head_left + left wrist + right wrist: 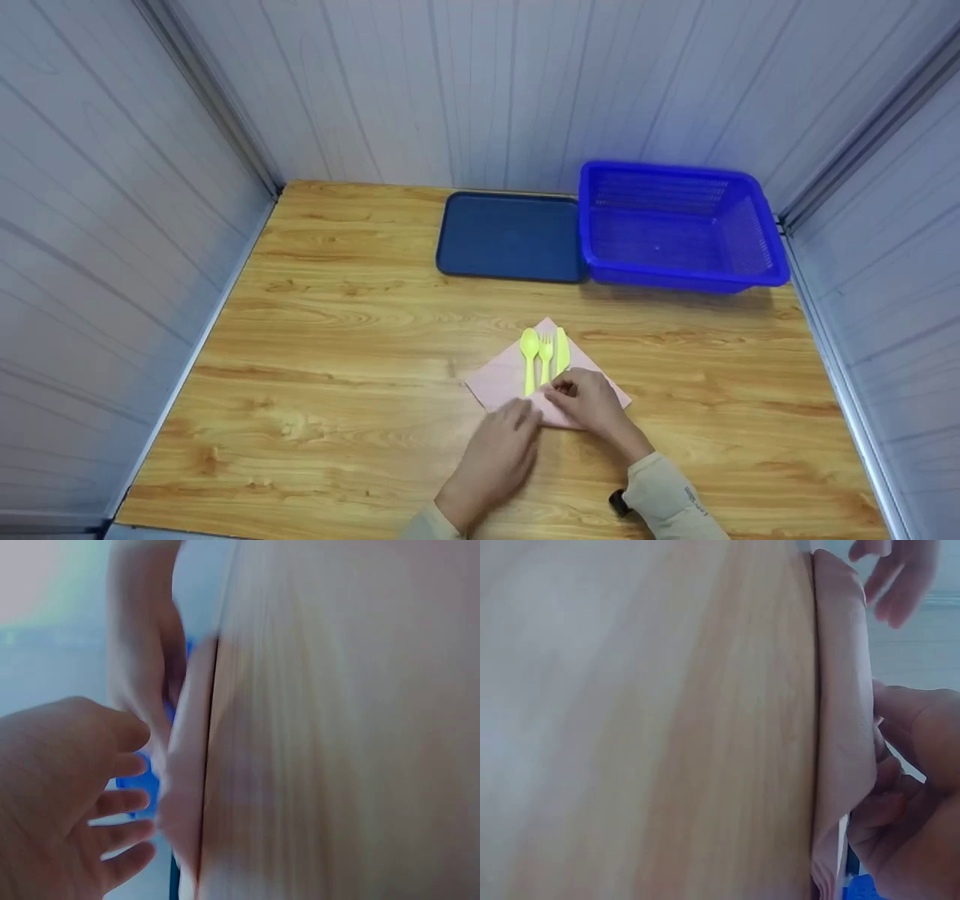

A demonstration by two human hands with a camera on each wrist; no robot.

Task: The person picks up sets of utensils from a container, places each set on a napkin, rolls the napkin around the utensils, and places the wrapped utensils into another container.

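Napkin (pixel 497 381) folded up over the cutlery handles

Right hand (pixel 592 403) seems to pinch the folded edge. Left hand (pixel 498 448) is close by, fingers loose, holding nothing. Spoon (pixel 529 345), fork (pixel 546 351) and knife (pixel 562 349) poke out. It all lies on the table (pixel 322 360), nearer than the tray (pixel 510 236) and basket (pixel 690 274). Wrapping looks underway; next, press the fold flat, gently.

And there, small dark lettering (pixel 696 501) runs along the right sleeve (pixel 661 486), seemingly a word, too small to read
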